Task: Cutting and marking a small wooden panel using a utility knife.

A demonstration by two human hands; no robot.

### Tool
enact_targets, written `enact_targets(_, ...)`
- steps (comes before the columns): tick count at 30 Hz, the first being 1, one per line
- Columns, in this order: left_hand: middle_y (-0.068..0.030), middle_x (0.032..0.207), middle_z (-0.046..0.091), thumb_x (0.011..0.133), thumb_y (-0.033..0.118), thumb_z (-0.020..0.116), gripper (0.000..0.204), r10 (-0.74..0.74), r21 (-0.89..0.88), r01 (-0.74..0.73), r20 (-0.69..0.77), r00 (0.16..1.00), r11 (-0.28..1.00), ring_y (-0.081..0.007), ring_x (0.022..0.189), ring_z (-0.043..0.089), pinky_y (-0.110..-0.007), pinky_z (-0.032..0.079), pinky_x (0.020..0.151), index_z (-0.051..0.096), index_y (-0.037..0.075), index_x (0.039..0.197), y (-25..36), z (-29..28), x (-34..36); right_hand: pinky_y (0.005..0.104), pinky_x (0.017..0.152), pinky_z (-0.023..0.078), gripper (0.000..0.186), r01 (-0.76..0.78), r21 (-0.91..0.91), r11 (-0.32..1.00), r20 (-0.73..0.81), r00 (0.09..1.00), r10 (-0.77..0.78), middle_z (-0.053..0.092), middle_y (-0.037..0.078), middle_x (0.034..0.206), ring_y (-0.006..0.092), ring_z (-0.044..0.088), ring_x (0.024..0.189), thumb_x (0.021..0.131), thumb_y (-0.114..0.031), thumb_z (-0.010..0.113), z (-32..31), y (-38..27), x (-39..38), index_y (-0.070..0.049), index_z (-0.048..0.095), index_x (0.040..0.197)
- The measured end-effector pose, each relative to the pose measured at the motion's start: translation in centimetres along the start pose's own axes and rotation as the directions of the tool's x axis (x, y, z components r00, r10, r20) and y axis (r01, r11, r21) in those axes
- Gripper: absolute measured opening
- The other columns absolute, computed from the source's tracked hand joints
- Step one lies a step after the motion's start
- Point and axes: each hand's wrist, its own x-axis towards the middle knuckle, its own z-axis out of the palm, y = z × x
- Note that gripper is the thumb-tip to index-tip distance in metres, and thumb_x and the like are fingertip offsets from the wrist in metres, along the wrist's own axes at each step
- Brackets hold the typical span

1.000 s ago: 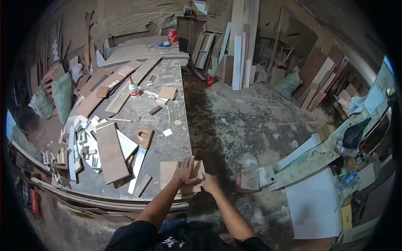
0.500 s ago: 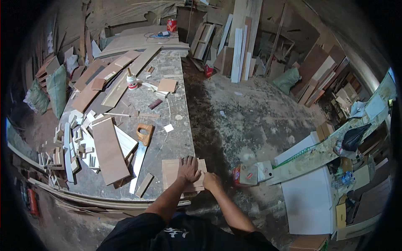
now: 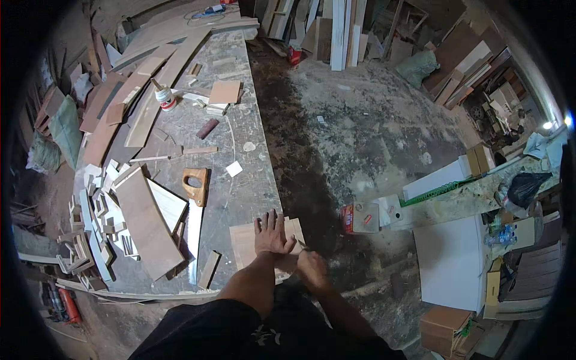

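A light wooden panel (image 3: 243, 241) lies at the near right corner of the workbench, its right side reaching past the bench edge. My left hand (image 3: 273, 235) presses flat on it, fingers stretched out and slightly spread. Close by its right edge is my right hand (image 3: 313, 270), closed, with a thin dark tip showing beyond the fingers; the rest of that thing is hidden. To the left lie a handsaw (image 3: 195, 213) with a wooden handle and a short wood strip (image 3: 209, 269).
Left on the workbench (image 3: 240, 144) are a large brown board (image 3: 147, 222), a heap of small wood offcuts (image 3: 81, 255) and a white tub (image 3: 165, 99) with a brush. Beyond the right edge, a red box (image 3: 347, 219) stands near a long cluttered ledge (image 3: 414, 213).
The whole view has shifted, with the bench's far end now higher in the picture. My right hand sits a little farther from my left, and the thin dark tip shows.
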Motion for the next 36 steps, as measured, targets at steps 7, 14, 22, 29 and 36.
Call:
enact_targets(7,-0.0214,0.165,0.027,0.084,0.067,0.049,0.095,-0.006,0.022,0.004,0.06,0.998,1.0,-0.0401,0.153,0.023,-0.062,0.006,0.124,0.031,0.01,0.158,0.4,-0.1,0.7,0.0527,0.076,0.056,0.016,0.029,0.053,0.998,-0.054,0.998,-0.026,0.069,0.023,0.09,0.0442,0.068,0.087,0.09,-0.013,0.057,2.8,1.2,0.0,-0.004,0.067,0.099)
enact_targets(14,-0.0179,0.169,0.018,0.088,0.063,0.051,0.092,-0.073,0.043,0.065,0.218,0.973,0.997,-0.0372,0.156,0.014,-0.06,0.002,0.125,0.026,0.012,0.16,0.8,-1.8,0.8,0.051,0.076,0.056,0.018,-0.102,-0.109,0.989,0.188,0.975,0.121,0.07,0.023,0.096,0.0391,0.07,0.088,0.094,-0.015,0.056,-1.3,-0.9,-0.5,-0.003,0.069,0.096)
enact_targets(22,-0.019,0.167,0.022,0.086,0.063,0.053,0.091,-0.063,0.043,0.057,0.171,0.983,0.997,-0.0374,0.155,0.017,-0.061,0.004,0.124,0.03,0.011,0.158,0.3,-1.4,0.9,0.0502,0.074,0.059,0.021,-0.16,-0.142,0.977,0.253,0.948,0.192,0.072,0.022,0.095,0.0383,0.073,0.088,0.094,-0.015,0.056,-0.6,-0.2,0.1,-0.002,0.072,0.095)
enact_targets(29,-0.0185,0.168,0.019,0.088,0.062,0.051,0.091,-0.035,0.021,0.032,0.182,0.983,0.999,-0.0374,0.155,0.016,-0.061,0.004,0.124,0.027,0.011,0.16,1.6,-1.8,1.3,0.0514,0.078,0.058,0.021,-0.01,-0.022,1.0,-0.035,0.999,0.01,0.072,0.021,0.097,0.0405,0.072,0.091,0.094,-0.016,0.056,4.2,3.2,1.2,-0.002,0.071,0.098)
enact_targets(36,-0.0183,0.168,0.019,0.087,0.064,0.051,0.091,-0.067,0.056,0.058,0.175,0.982,0.997,-0.0378,0.156,0.015,-0.06,0.004,0.124,0.029,0.012,0.159,0.1,-1.0,0.8,0.0501,0.078,0.057,0.021,-0.025,-0.094,0.995,0.185,0.982,0.042,0.071,0.022,0.099,0.0435,0.069,0.095,0.093,-0.016,0.056,3.4,2.2,1.3,-0.004,0.07,0.102)
